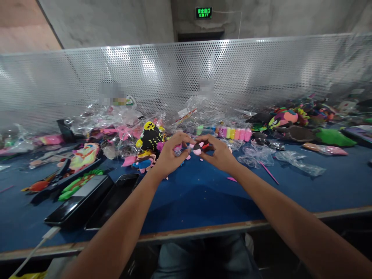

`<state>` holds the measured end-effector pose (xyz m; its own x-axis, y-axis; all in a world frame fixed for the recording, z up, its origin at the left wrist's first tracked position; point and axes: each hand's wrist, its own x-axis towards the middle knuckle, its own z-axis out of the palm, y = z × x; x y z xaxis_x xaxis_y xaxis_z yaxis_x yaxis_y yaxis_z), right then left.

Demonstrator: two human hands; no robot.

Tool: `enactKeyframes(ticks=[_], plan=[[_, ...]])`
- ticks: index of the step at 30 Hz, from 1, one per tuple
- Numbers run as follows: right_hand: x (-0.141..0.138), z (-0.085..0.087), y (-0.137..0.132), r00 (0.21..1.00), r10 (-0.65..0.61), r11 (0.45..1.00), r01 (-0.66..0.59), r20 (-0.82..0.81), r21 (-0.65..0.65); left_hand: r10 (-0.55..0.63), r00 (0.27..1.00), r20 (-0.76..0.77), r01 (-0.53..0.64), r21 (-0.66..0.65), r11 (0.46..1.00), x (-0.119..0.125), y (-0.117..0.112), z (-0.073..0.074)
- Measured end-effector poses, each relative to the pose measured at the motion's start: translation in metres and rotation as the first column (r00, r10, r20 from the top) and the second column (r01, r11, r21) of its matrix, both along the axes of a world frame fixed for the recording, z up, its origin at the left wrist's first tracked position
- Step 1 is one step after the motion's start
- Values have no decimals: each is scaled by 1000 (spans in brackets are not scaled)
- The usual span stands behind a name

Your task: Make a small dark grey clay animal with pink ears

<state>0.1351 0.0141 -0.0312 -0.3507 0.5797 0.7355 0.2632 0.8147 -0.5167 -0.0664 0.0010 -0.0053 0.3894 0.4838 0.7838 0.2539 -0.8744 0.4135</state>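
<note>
Both my arms reach out over a blue table (188, 197). My right hand (218, 154) is closed on a small clay figure (200, 147), dark with pink and red parts, held above the table. My left hand (171, 154) is next to it, with thumb and fingertips pinched at the figure's left side. A black clay figure with yellow dots (150, 137) stands just behind my left hand, and a small blue and pink clay figure (143, 162) lies to its left.
Two dark phones (78, 203) lie near the front left, one with a white cable. Clear plastic bags (116, 120), a row of pastel clay sticks (235, 133) and several coloured clay models (290, 120) crowd the back. A perforated metal screen (186, 73) backs the table.
</note>
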Motion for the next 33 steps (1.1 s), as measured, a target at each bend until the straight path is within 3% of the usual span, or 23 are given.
enactKeyframes(ticks=[20,25,33], plan=[[0,4,-4,1000,-4,1000,4,-13,-5,68,998,15,-68,27,997,-1,0,1],[1,3,-3,1000,-5,1000,5,-9,-12,92,994,51,-88,-70,994,-1,0,0],[2,3,-4,998,-56,998,56,4,-1,50,988,149,1,-330,944,6,5,-9]])
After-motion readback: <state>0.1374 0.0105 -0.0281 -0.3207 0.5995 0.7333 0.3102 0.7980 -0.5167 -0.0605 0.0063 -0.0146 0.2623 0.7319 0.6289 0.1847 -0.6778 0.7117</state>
